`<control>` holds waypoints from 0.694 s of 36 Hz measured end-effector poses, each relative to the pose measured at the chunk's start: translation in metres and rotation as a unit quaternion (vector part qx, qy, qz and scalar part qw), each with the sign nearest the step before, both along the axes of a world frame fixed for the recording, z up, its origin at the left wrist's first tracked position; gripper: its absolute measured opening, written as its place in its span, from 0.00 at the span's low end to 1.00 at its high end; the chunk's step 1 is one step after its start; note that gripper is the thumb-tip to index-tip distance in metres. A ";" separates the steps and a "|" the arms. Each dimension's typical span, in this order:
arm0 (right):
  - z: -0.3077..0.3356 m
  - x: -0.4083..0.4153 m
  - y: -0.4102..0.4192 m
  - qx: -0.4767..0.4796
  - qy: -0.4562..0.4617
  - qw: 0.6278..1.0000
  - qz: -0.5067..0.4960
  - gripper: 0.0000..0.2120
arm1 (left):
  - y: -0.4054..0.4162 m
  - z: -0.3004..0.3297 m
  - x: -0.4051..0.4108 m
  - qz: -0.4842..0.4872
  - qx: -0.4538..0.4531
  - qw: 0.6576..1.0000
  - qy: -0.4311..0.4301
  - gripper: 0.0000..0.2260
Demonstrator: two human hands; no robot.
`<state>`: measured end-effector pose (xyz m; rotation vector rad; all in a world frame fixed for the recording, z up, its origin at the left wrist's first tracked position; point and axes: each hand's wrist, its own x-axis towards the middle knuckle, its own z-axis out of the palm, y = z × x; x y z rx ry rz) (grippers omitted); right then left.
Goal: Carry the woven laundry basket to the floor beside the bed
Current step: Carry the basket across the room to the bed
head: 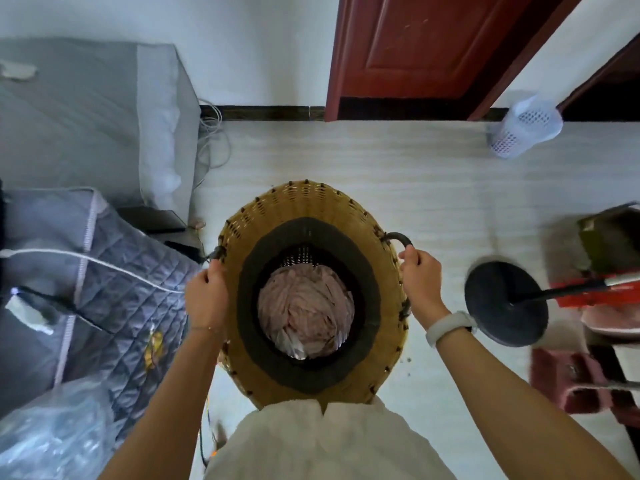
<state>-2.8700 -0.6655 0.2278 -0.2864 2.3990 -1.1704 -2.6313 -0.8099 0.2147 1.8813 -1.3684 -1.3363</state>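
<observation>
Woven basket (304,209) between clenched hands

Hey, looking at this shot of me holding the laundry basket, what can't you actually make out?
Head view only:
- Woven laundry basket base and floor clearance: hidden by its own body.
- Left handle: mostly covered by the left hand.
- Things at right edge: motion-blurred, cut off.
- Laundry beneath the pink cloth: covered.
</observation>
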 end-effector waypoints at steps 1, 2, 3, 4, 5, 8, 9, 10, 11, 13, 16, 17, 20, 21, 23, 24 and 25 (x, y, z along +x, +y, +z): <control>-0.002 -0.013 -0.016 0.005 -0.006 1.000 0.005 0.21 | -0.015 -0.001 -0.011 0.004 -0.002 1.000 -0.002 0.16; -0.004 -0.025 -0.032 0.011 -0.010 1.000 0.010 0.21 | -0.030 0.000 -0.021 0.008 -0.003 1.000 -0.007 0.16; -0.005 -0.036 -0.048 0.015 -0.013 1.000 0.016 0.21 | -0.045 0.000 -0.032 0.011 -0.002 1.000 -0.015 0.16; -0.007 -0.046 -0.065 0.021 -0.013 0.999 0.023 0.21 | -0.060 0.000 -0.041 0.014 0.002 1.000 -0.020 0.16; -0.007 -0.055 -0.080 0.028 -0.012 0.999 0.032 0.21 | -0.076 -0.002 -0.050 0.024 0.010 1.000 -0.017 0.15; -0.008 -0.080 -0.128 0.048 -0.013 0.998 0.050 0.21 | -0.124 -0.008 -0.070 0.077 0.030 0.997 0.002 0.16; -0.007 -0.087 -0.143 0.053 -0.012 0.997 0.056 0.21 | -0.138 -0.011 -0.077 0.094 0.038 0.995 0.009 0.17; -0.006 -0.094 -0.158 0.058 -0.010 0.996 0.061 0.20 | -0.153 -0.012 -0.083 0.106 0.046 0.993 0.018 0.18; -0.004 -0.099 -0.169 0.060 -0.006 0.996 0.064 0.20 | -0.163 -0.013 -0.088 0.112 0.053 0.992 0.027 0.18; -0.003 -0.114 -0.203 0.063 -0.003 0.996 0.071 0.20 | -0.194 -0.011 -0.100 0.115 0.061 0.991 0.031 0.17; 0.001 -0.135 -0.249 0.060 0.001 0.995 0.077 0.19 | -0.236 -0.005 -0.118 0.100 0.065 0.992 0.033 0.17; 0.002 -0.141 -0.267 0.058 0.002 0.995 0.077 0.18 | -0.253 -0.003 -0.124 0.098 0.070 0.992 0.034 0.17; 0.003 -0.157 -0.317 0.049 0.007 0.996 0.073 0.19 | -0.300 0.005 -0.144 0.095 0.070 0.992 0.043 0.16; 0.004 -0.160 -0.333 0.049 0.006 0.996 0.069 0.19 | -0.317 0.007 -0.151 0.103 0.068 0.991 0.054 0.16; 0.003 -0.167 -0.361 0.052 0.009 0.997 0.059 0.19 | -0.345 0.010 -0.161 0.108 0.067 0.990 0.061 0.16; 0.003 -0.169 -0.374 0.052 0.011 0.997 0.055 0.19 | -0.358 0.012 -0.165 0.103 0.073 0.990 0.062 0.16; 0.004 -0.172 -0.386 0.050 0.010 0.997 0.050 0.18 | -0.370 0.013 -0.169 0.104 0.077 0.989 0.071 0.15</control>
